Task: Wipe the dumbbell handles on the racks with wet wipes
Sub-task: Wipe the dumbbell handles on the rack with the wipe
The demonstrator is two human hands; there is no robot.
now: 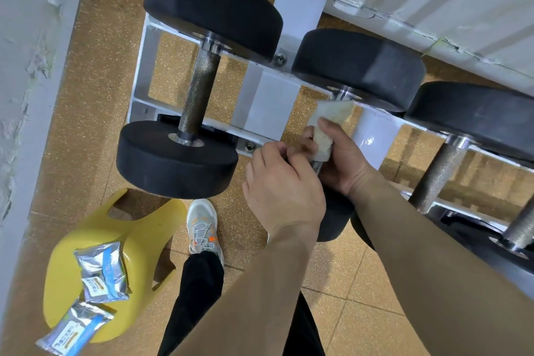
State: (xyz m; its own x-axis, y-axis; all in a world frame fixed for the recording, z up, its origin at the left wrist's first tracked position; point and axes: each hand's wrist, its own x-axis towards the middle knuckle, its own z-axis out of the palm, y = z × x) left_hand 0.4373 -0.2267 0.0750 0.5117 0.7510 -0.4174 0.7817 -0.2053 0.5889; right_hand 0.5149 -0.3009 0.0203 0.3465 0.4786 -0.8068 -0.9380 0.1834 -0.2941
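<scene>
Wet wipe point(332, 114): a pale, crumpled sheet wrapped round the handle of the middle dumbbell point(358, 66), just below its far black head. The handle is almost wholly covered; only a short chrome piece shows beneath the wipe.

Right hand point(344, 159): fingers curled round the wipe and the handle inside it, thumb laid across the top of the sheet.

Left hand point(284, 191): just beside the right hand, fingers curled inward with their tips at the near edge of the wipe. Whether they pinch the sheet or only touch it cannot be told.

Rack point(271, 101): white metal rails that carry the dumbbells side by side, each lying across the rails.

Left dumbbell point(199, 89): bare knurled handle between two black heads.

Right dumbbell point(439, 173): knurled handle in view, near head partly behind the right forearm.

Stool point(72, 269): yellow plastic, on the speckled tan floor point(95, 66) near the left dumbbell. Two foil wipe packets point(102, 274) lie on its seat, the nearer one overhanging the edge.

Shoe point(202, 228): grey with orange marks, on the floor between the stool and the arms.
</scene>
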